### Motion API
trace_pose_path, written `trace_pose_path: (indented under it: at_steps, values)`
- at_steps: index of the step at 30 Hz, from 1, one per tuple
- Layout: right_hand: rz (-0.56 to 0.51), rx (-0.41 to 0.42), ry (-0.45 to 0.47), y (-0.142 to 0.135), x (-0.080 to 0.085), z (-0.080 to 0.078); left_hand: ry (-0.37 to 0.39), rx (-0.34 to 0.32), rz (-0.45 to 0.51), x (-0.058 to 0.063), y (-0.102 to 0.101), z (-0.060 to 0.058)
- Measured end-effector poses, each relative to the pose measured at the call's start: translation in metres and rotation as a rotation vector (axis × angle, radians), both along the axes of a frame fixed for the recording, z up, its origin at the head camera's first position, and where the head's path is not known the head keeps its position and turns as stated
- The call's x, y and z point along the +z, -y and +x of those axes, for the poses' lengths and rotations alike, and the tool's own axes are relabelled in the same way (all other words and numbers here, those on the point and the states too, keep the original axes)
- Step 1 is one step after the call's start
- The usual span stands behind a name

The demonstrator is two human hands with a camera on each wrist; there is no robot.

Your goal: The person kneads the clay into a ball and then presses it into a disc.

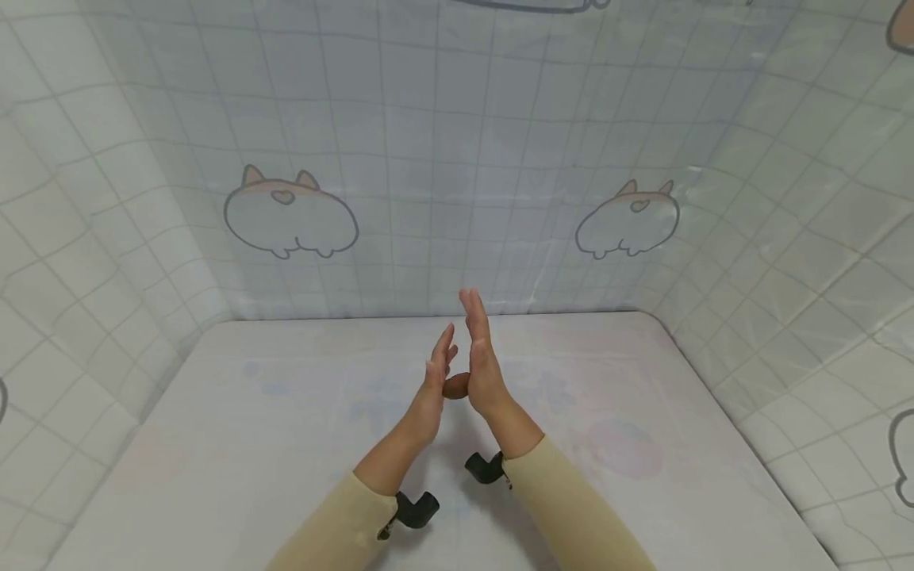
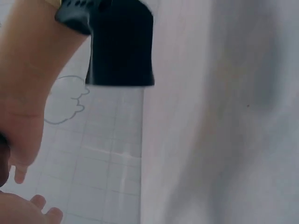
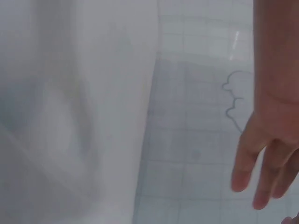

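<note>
Between my two palms a small brown rounded lump (image 1: 456, 386) is held at about the height of the lower palms. My left hand (image 1: 431, 392) stands upright on the left with its fingers straight, its palm against the lump. On the other side my right hand (image 1: 485, 373) faces it, also straight-fingered, its tips reaching farther forward than the left's. From the lump the hands spread apart a little toward the fingertips. At the left edge of the left wrist view only a dark brown sliver of the lump (image 2: 3, 163) shows.
Below the hands lies a pale table cover (image 1: 250, 444) with faint coloured patches. Grid-patterned sheeting (image 1: 457, 198) with corgi outlines surrounds it at the back and sides. Black camera mounts (image 1: 417, 510) sit at both wrists, beside cream sleeves (image 1: 571, 507).
</note>
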State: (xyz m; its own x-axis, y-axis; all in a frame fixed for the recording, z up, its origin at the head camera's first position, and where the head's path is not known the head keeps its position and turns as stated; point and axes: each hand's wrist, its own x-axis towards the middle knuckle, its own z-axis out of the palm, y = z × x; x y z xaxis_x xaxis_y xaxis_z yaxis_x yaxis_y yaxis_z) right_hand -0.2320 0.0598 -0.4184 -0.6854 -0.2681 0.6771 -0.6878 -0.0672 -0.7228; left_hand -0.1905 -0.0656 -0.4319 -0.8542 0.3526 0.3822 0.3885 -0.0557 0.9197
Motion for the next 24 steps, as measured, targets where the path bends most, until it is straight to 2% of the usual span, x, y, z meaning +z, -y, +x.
trace_pose_path:
  at_steps: [4,8,11,14,16,19,24]
  values:
    - [0.008,-0.006,-0.038,-0.001,-0.006,-0.008,-0.026,-0.038,0.048,-0.004,0.001,0.000]
    - [0.032,-0.013,-0.048,-0.001,-0.014,-0.012,-0.053,-0.071,0.143,-0.004,0.003,-0.001]
    - [0.055,-0.002,0.015,0.000,-0.019,-0.010,-0.068,-0.072,0.209,-0.002,0.005,-0.002]
    - [0.065,0.028,0.094,0.002,-0.023,-0.007,-0.091,-0.054,0.234,0.003,0.007,-0.003]
    - [0.072,0.043,0.111,0.004,-0.024,-0.004,-0.104,-0.042,0.241,0.006,0.007,-0.004]
    - [0.087,0.057,0.082,0.006,-0.028,0.000,-0.112,-0.019,0.233,0.010,0.006,-0.005]
    - [0.096,0.059,-0.057,0.011,-0.032,0.006,-0.118,0.051,0.182,0.013,0.004,-0.007]
